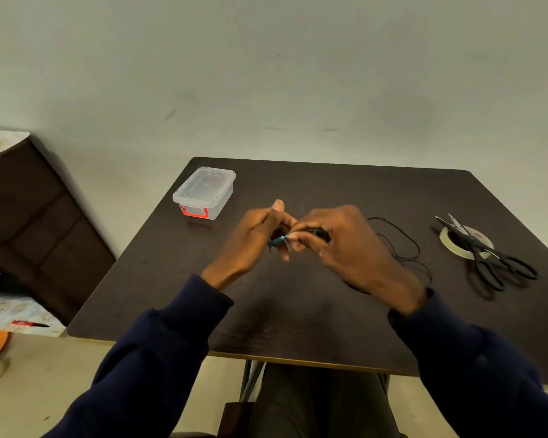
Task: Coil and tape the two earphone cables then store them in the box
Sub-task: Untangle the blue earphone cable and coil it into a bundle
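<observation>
Centrally above the table (298, 314), left hand (253, 238) and right hand (348, 248) pinch one cable (317, 232), clear of edges.

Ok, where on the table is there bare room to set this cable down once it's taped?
Bare: the far strip of the table, between the box and the tape roll; the near part between the sleeves. Crowded: the right side, where the loose cable lies by the right hand and the scissors lie across the tape roll.
</observation>
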The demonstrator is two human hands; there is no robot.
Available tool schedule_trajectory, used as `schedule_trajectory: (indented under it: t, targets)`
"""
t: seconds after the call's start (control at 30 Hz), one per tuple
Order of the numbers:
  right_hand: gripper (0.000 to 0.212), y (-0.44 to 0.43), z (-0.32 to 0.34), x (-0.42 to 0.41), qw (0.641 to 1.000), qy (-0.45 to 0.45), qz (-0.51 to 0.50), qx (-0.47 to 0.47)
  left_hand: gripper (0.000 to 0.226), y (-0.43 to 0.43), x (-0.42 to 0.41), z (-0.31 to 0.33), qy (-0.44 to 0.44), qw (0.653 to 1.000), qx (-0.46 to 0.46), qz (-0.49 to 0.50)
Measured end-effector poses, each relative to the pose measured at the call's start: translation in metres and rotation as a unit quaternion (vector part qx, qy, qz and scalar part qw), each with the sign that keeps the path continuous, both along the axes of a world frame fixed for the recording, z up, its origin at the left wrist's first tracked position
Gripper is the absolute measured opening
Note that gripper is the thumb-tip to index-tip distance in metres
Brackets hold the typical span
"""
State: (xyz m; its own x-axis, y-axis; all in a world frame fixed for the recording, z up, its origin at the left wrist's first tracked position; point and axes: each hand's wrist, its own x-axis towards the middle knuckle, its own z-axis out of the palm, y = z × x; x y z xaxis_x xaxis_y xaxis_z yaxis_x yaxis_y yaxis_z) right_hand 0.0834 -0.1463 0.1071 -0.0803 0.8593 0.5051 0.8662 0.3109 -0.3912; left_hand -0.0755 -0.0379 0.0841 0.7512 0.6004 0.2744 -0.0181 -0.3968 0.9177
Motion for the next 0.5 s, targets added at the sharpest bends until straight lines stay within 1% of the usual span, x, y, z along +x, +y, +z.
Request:
schedule_trajectory:
  t: [0.07, 0.13, 0.17, 0.23, 0.3, 0.4, 0.47, 0.5]
  targets:
    - [0.007, 0.006, 0.006, 0.005, 0.999, -0.028, -0.011, 0.042, 0.069, -0.005, 0.002, -0.001, 0.042, 0.999, -0.018, -0.028]
    - [0.008, 0.014, 0.009, 0.009, 0.997, -0.041, -0.007, 0.061, 0.076, -0.007, 0.004, -0.003, 0.062, 0.993, -0.083, -0.065]
    - [0.009, 0.018, 0.01, 0.01, 0.998, -0.021, 0.004, 0.056, 0.075, -0.006, 0.003, -0.004, 0.057, 0.987, -0.123, -0.089]
    - [0.008, 0.023, 0.013, 0.013, 0.996, 0.079, 0.035, 0.016, 0.061, -0.004, -0.002, -0.004, 0.014, 0.967, -0.208, -0.147]
    - [0.012, 0.027, 0.012, 0.018, 0.981, 0.181, 0.051, -0.035, 0.047, 0.001, -0.01, -0.001, -0.043, 0.927, -0.303, -0.217]
    - [0.019, 0.032, -0.002, 0.027, 0.957, 0.255, 0.075, -0.115, 0.048, 0.011, -0.022, 0.005, -0.094, 0.851, -0.427, -0.292]
    - [0.023, 0.032, -0.016, 0.029, 0.926, 0.323, 0.102, -0.169, 0.048, 0.018, -0.03, 0.009, -0.125, 0.805, -0.486, -0.317]
    - [0.025, 0.031, -0.023, 0.029, 0.909, 0.356, 0.108, -0.187, 0.047, 0.021, -0.034, 0.01, -0.143, 0.79, -0.502, -0.322]
